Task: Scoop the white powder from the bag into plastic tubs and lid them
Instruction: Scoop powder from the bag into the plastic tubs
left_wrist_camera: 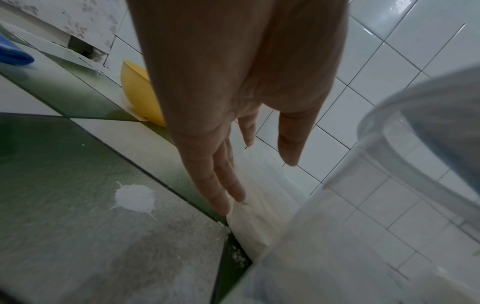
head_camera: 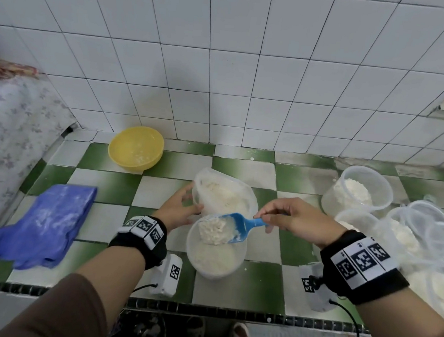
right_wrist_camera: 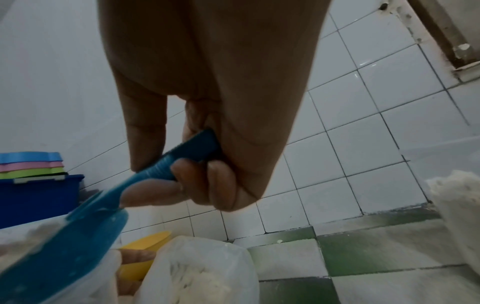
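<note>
Fingers of right hand [head_camera: 295, 218] grip blue scoop [head_camera: 237, 227] heaped with clumpy white powder [head_camera: 214, 230]; left hand [head_camera: 178, 210] fingers straight.

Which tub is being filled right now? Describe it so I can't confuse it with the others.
On the green-and-white checkered counter, look near the front edge, between the two hands. The tub stands just in front of the open powder bag, directly under the loaded blue scoop. The other tubs cluster at the far right.

Scoop [head_camera: 233, 227] in right hand [head_camera: 295, 220], loaded, over tub [head_camera: 215, 248]. Bag [head_camera: 225, 193] just behind tub, against left hand [head_camera: 178, 209]. Bowl [head_camera: 136, 148] behind-left of left hand; cloth [head_camera: 47, 223] further left. Filled tubs [head_camera: 358, 191] right of right hand.
</note>
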